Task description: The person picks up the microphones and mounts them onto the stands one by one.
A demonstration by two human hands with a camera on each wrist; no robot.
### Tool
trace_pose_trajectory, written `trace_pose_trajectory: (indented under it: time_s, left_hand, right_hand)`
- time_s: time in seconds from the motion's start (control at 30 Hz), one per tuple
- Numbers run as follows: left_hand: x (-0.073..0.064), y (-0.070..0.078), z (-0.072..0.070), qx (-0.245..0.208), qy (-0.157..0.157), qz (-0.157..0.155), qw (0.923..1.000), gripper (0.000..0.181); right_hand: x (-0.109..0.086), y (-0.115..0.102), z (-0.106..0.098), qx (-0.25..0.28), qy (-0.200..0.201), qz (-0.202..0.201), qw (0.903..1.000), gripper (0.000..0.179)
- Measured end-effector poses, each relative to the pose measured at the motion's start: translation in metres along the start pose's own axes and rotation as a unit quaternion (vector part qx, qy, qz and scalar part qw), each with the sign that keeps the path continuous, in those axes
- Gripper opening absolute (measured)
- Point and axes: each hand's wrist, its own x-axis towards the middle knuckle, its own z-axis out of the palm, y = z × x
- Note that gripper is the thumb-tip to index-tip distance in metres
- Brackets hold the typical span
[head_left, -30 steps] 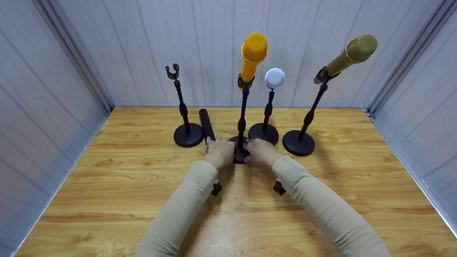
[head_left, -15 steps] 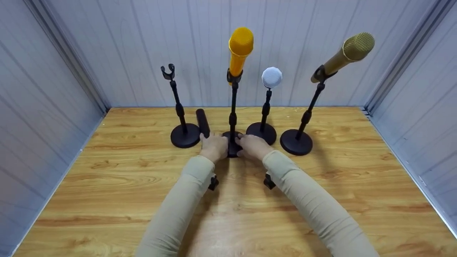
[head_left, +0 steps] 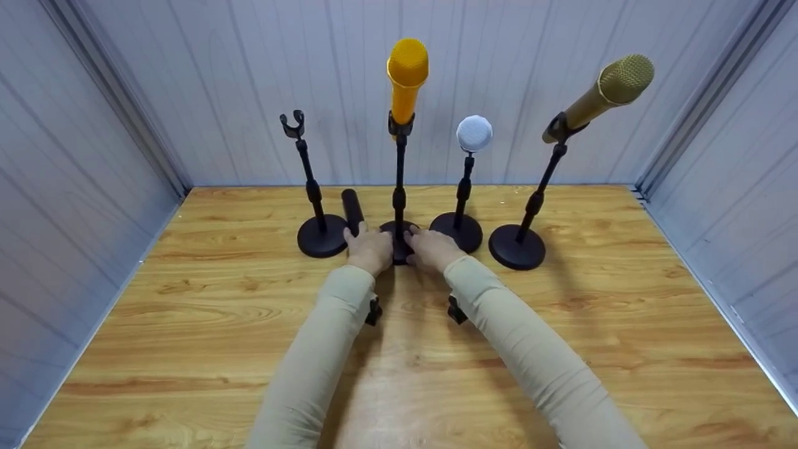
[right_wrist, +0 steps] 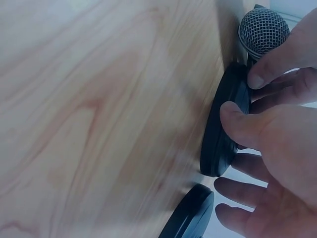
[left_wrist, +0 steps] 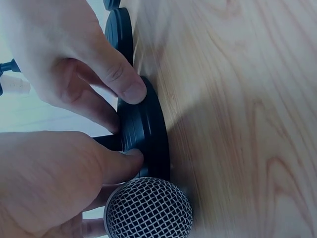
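In the head view, my left hand (head_left: 371,249) and right hand (head_left: 433,249) hold the round black base of a microphone stand (head_left: 399,178) from both sides. A yellow microphone (head_left: 408,65) leans in its clip. In the right wrist view, the right thumb presses the rim of the base (right_wrist: 223,121), with other fingers behind it. The left thumb rests on the same base (left_wrist: 148,124) in the left wrist view. Beside the left hand lies a black microphone (head_left: 352,209); its silver mesh head (left_wrist: 148,208) is hidden from the head camera.
On the left stands a microphone stand (head_left: 313,193) with a bare clip. To the right are a stand with a white-headed microphone (head_left: 474,133) and one with a gold microphone (head_left: 598,100). A ribbed wall (head_left: 249,81) rises behind the wooden table (head_left: 206,312).
Both hands have slid the stand with the yellow microphone left and back toward the wall, into line between its neighbours. The view shifted slightly early on. The other stands stay put.
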Motion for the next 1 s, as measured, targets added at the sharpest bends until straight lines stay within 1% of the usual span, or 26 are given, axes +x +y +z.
trace_pose_trajectory:
  time_s: [0.2,0.33,0.47,0.6,0.8,0.9,1.0]
  left_hand:
    - [0.004,-0.0022,-0.0006,-0.014,-0.004,-0.01,0.9998,0.042]
    - [0.0061,-0.0029,0.0003,-0.017,-0.008,-0.009,0.9998,0.042]
    - [0.0056,-0.0032,0.0023,-0.026,0.001,-0.006,0.9996,0.041]
    - [0.0034,-0.0045,0.0039,-0.032,0.018,-0.002,0.9993,0.04]
    - [0.002,-0.0054,0.0049,-0.037,0.023,-0.004,0.999,0.042]
    - [0.0015,-0.0067,0.0068,-0.033,0.025,0.002,0.9991,0.045]
    - [-0.0014,-0.0099,0.009,-0.04,0.023,0.019,0.9988,0.048]
  right_hand:
    - [0.0014,-0.0024,0.0005,0.01,0.013,-0.001,0.9999,0.059]
    - [0.0009,-0.0028,0.0028,0.014,0.018,-0.002,0.9997,0.058]
    - [0.0011,-0.0029,0.0038,0.014,0.018,0.0,0.9997,0.058]
    - [0.0018,-0.0029,0.004,0.01,0.01,-0.003,0.9999,0.059]
    - [0.0029,-0.0024,0.0049,0.011,0.004,0.002,0.9999,0.06]
    - [0.0033,-0.0018,0.005,0.015,0.002,0.005,0.9999,0.06]
    - [0.0017,0.0008,0.005,0.02,0.001,-0.004,0.9998,0.061]
